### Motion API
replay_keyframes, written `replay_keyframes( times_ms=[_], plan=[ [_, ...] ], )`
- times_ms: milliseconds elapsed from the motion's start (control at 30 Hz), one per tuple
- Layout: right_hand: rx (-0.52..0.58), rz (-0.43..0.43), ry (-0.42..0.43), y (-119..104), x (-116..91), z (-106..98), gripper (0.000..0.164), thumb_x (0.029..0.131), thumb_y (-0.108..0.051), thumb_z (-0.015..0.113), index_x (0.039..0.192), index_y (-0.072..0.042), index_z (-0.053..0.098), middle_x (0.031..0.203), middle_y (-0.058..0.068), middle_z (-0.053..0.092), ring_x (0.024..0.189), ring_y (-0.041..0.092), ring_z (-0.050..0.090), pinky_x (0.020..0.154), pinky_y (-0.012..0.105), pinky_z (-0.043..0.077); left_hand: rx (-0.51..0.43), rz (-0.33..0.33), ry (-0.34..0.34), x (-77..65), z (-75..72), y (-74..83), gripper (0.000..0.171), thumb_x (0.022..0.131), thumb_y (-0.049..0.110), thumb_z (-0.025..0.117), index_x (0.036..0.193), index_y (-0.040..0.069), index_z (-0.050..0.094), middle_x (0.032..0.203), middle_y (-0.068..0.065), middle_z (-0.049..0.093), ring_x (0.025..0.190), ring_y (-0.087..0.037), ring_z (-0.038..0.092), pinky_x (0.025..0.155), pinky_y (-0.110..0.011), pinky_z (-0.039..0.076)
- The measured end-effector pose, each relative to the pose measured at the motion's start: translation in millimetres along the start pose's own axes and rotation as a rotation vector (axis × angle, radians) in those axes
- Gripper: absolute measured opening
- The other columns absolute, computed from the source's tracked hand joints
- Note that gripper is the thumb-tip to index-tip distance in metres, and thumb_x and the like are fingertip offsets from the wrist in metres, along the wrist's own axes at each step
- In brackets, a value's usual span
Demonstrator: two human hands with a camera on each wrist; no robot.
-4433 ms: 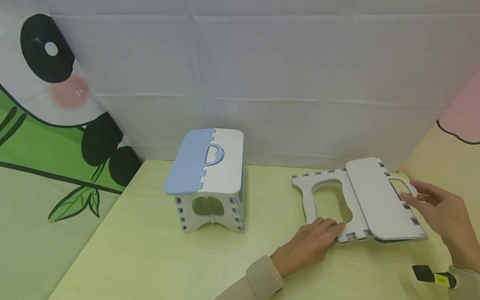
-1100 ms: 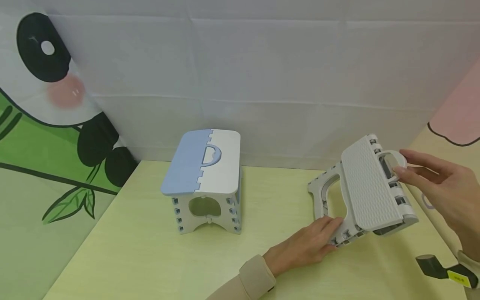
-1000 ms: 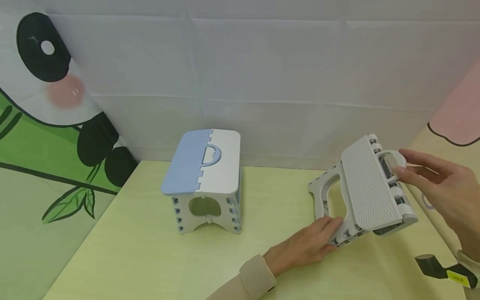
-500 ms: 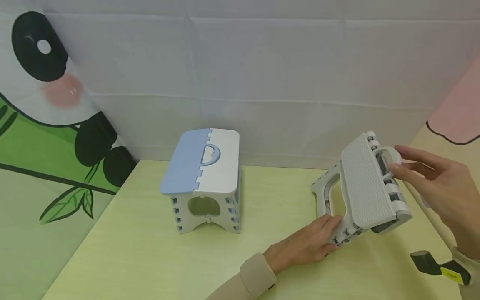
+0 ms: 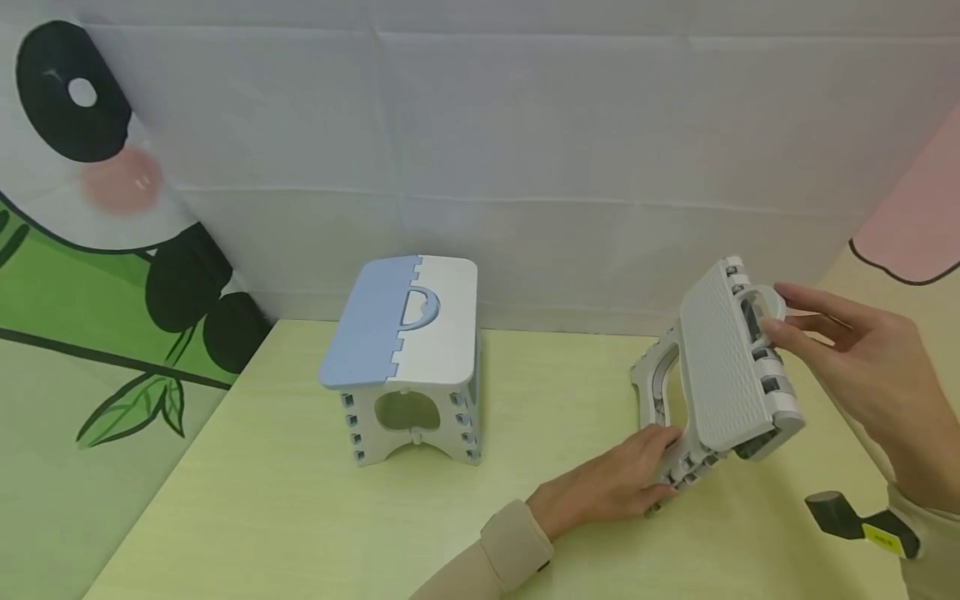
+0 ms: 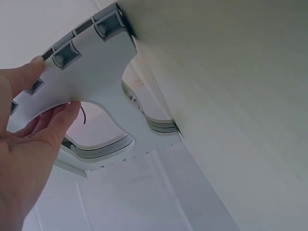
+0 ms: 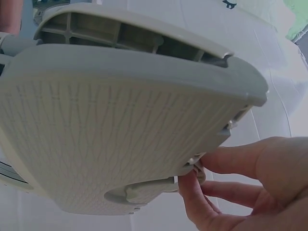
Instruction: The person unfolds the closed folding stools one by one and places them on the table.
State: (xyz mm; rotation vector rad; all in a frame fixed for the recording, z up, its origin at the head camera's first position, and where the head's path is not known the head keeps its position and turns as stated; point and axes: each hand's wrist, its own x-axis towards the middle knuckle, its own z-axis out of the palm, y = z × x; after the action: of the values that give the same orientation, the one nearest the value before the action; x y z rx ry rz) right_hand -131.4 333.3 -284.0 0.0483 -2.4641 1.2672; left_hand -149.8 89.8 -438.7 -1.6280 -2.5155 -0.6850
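A white folding stool (image 5: 723,367), folded nearly flat, stands tilted on the right of the table, its leg end down. My left hand (image 5: 611,479) grips the leg panel near the bottom; in the left wrist view its thumb lies on the notched edge and its fingers reach into the cut-out. At the upper end, my right hand (image 5: 862,358) pinches the loop handle (image 5: 774,302) between thumb and fingers. The right wrist view shows the textured seat panel (image 7: 96,130) close up, with ribbed hollows along its edge.
A second folding stool (image 5: 442,333), blue and white, stands unfolded left of centre. Behind the yellowish table (image 5: 247,500) hangs a pale cloth (image 5: 562,150), with a cartoon print (image 5: 180,283) at the left. A black strap with a yellow label (image 5: 862,529) is by the right cuff.
The white stool, lying almost flat at first with my hands on it, has been raised and tilted steeper. My right hand has moved up and left with the handle; the left stays low.
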Motion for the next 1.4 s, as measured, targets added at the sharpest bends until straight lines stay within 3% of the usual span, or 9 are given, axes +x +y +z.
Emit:
replay_keyframes(
  times_ms=[200,633,1033,1400],
  plan=[
    [0.000,-0.021,0.007,-3,0,3,0.052,0.096,-0.019,0.075,0.145,-0.009,0.059,0.104,-0.036,0.061,0.087,-0.014,0.061,0.070,0.004,0.046,-0.067,0.011,0.000,1.9,2.9,-3.2,0.064,0.102,0.017,0.066,0.148,-0.005,0.027,0.136,-0.012,0.049,0.120,-0.009,0.046,0.105,-0.009,0.033],
    [0.048,-0.035,0.000,-14,-1,13,0.051,0.097,-0.015,0.073,0.145,-0.007,0.058,0.112,-0.029,0.060,0.089,-0.014,0.062,0.068,0.006,0.049,-0.119,0.062,0.006,3.1,3.0,-5.1,0.062,0.101,0.014,0.067,0.143,-0.006,0.025,0.134,-0.014,0.045,0.124,-0.015,0.046,0.111,-0.011,0.028],
    [0.082,-0.053,-0.010,-18,-1,17,0.051,0.096,-0.010,0.073,0.145,-0.011,0.060,0.115,-0.031,0.058,0.091,-0.016,0.062,0.071,0.004,0.048,-0.191,0.020,-0.040,2.8,3.1,-4.8,0.063,0.102,0.015,0.064,0.144,0.000,0.020,0.136,-0.014,0.040,0.127,-0.016,0.045,0.110,-0.009,0.027],
    [0.119,-0.071,-0.016,-17,-1,21,0.053,0.095,-0.007,0.074,0.145,-0.007,0.058,0.123,-0.026,0.058,0.097,-0.014,0.062,0.074,0.004,0.049,-0.242,-0.013,-0.052,0.8,4.2,-5.7,0.063,0.103,0.015,0.063,0.146,0.001,0.019,0.140,-0.014,0.038,0.131,-0.014,0.042,0.111,-0.010,0.028]
  ],
)
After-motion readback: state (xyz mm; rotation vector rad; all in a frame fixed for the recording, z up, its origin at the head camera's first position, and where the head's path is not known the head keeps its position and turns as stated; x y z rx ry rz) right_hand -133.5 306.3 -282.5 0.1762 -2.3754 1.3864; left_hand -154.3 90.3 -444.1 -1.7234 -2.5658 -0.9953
